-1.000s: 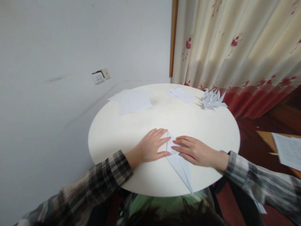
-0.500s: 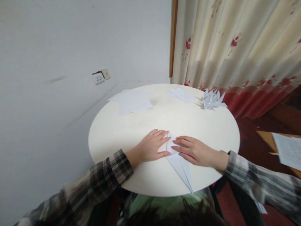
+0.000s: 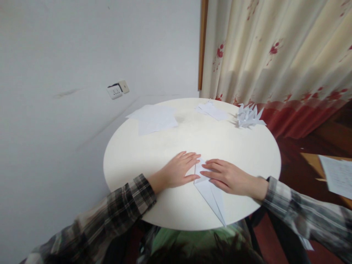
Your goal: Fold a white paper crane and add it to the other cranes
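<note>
In the head view, the left hand [image 3: 179, 171] and right hand [image 3: 229, 176], reaching in from opposite sides, lie palm-down, fingers outstretched and unclenched, touching the folded paper [image 3: 206, 190], whose tip meets the table's [image 3: 170, 209] near edge.

Toward eight o'clock, the left sleeve [image 3: 115, 207] was a black, grey and off-white plaid crossed by thin pale lines, ending in a checked cuff [image 3: 142, 192]. The right sleeve [image 3: 305, 212], toward four o'clock, was likewise plaid but looked paler; green clothing [image 3: 178, 238] showed at six o'clock.
</note>
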The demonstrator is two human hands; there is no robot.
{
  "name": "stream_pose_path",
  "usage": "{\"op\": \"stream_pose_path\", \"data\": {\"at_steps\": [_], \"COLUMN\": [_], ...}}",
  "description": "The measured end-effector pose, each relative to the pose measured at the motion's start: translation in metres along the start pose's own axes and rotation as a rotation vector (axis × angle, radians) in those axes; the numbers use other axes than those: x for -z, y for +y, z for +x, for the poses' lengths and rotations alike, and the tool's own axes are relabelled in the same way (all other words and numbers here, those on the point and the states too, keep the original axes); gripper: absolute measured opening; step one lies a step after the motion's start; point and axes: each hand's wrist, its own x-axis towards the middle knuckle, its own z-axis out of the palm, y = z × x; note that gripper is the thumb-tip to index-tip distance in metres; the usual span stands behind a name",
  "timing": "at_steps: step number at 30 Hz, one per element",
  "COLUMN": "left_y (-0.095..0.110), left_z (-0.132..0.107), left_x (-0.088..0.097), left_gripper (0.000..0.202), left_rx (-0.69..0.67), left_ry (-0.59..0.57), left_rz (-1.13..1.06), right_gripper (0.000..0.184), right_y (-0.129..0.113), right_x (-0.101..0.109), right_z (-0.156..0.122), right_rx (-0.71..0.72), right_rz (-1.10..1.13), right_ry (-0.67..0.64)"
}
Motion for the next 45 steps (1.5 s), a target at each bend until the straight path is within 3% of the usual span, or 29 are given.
{"op": "stream_pose_path", "data": {"at_steps": [12,19,24,30,45], "left_y": [-0.002,0.008,0.016,0.018,0.017], "left_z": [0.003,-0.012,-0.02,-0.017,-0.016], "left_x": [-0.004,-0.006,-0.006,-0.001,-0.006], "left_gripper": [0.044,0.024,0.029,0.028,0.031], "left_rx": [0.044,-0.23,-0.256,-0.312,-0.254], "left_ry": [0.067,0.179,0.082,0.078,0.043], "left_rz": [0.009,-0.013,0.008,0.092,0.125], "right_gripper": [0.035,0.037,0.036,0.035,0.04], "right_y": [0.003,0.009,0.011,0.012,0.015], "right_x": [-0.002,-0.007,-0.011,-0.011,-0.012], "right_z": [-0.002,0.003,0.006,0.007,0.008], "right_rx": [-0.011,-0.015,-0.019,-0.012,-0.009], "right_rz": [0.002,0.051,0.062,0.064,0.067], "right_ry": [-0.002,0.002,0.018,0.027,0.028]}}
